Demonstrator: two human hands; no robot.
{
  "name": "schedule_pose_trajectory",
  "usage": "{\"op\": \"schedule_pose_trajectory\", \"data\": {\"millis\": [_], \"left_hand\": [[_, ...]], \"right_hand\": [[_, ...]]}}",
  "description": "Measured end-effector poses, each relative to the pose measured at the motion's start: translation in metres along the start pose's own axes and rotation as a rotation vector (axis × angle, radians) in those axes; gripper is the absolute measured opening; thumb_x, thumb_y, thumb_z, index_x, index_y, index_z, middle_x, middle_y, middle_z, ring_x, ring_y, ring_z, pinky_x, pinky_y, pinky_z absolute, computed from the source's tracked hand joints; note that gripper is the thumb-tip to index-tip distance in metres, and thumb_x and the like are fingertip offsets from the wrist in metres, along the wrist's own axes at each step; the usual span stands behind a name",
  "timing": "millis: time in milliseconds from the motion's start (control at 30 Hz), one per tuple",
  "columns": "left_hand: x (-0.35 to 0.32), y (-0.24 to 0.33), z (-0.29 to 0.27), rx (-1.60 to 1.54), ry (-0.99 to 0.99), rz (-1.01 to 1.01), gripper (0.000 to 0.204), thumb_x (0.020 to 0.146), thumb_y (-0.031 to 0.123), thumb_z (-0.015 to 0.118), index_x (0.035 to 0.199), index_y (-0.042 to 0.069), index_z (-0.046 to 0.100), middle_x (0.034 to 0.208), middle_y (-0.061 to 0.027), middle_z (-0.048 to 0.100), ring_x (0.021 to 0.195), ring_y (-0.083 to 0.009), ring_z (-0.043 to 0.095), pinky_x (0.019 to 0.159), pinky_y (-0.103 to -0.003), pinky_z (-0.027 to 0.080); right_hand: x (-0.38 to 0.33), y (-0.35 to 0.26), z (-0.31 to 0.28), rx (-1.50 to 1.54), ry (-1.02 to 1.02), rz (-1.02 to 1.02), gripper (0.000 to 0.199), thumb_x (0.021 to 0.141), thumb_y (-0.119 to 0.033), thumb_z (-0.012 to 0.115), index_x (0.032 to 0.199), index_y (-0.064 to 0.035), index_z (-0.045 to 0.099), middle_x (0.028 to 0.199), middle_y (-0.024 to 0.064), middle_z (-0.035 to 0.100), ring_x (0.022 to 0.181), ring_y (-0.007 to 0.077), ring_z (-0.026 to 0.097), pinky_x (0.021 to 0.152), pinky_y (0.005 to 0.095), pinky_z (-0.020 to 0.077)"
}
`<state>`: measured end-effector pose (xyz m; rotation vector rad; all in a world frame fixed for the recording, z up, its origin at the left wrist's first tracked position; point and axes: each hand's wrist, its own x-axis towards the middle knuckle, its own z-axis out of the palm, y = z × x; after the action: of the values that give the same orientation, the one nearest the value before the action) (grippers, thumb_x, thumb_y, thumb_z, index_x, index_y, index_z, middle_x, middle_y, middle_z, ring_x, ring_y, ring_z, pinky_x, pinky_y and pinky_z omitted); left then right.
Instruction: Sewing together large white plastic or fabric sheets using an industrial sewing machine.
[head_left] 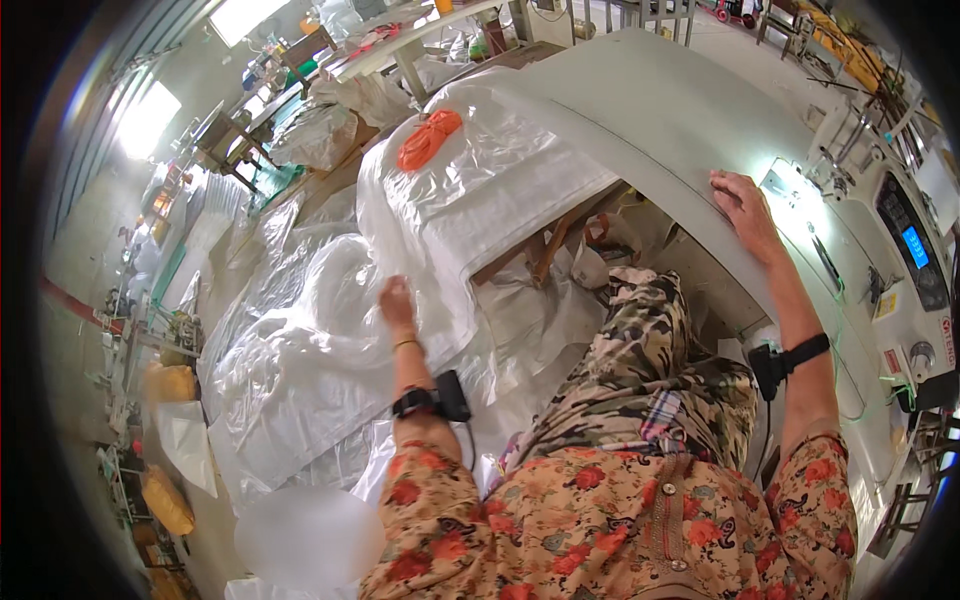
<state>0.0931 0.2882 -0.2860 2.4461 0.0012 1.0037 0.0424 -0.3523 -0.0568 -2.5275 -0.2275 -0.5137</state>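
My left hand (396,302) is closed at the edge of a heap of glossy white plastic sheeting (300,320), seemingly pinching a fold of it; the fingertips are hard to make out. On the pale sewing table (640,90) rests my right hand (742,205), fingers loosely bent and apart, with nothing visible in it. Right of that hand is a sewing machine (890,250) with a lit work area and a blue display. A bundle of orange cord or cloth (430,140) lies on the sheeting at the far side.
An opening in the table shows loose pale material (590,262) beneath. Green thread (850,345) hangs by the machine. Another work table (410,45) stands at the back, and yellow bundles (168,500) lie at the left. A blurred oval (310,535) covers the lower left.
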Motion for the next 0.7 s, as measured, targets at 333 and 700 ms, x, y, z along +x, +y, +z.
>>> {"op": "schedule_pose_trajectory", "data": {"millis": [333,700], "left_hand": [[0.011,0.13,0.129,0.092,-0.442,-0.022,0.03,0.083,0.022,0.07,0.109,0.006,0.067,0.12,-0.0121,0.065,0.116,-0.0309,0.057,0.099,-0.044,0.043],[0.024,0.119,0.136,0.078,-0.543,0.336,0.024,0.086,0.022,0.065,0.103,0.005,0.063,0.121,-0.0128,0.062,0.116,-0.0318,0.056,0.099,-0.044,0.043]], "right_hand": [[-0.005,-0.02,-0.007,-0.153,-0.048,0.046,0.033,0.091,-0.018,0.064,0.12,-0.0023,0.063,0.134,0.0059,0.06,0.128,0.0262,0.049,0.11,0.0401,0.0353],[-0.008,-0.04,-0.013,-0.192,-0.049,0.066,0.029,0.092,-0.011,0.062,0.12,-0.0024,0.061,0.133,0.007,0.059,0.126,0.0276,0.05,0.109,0.0399,0.0382]]}}
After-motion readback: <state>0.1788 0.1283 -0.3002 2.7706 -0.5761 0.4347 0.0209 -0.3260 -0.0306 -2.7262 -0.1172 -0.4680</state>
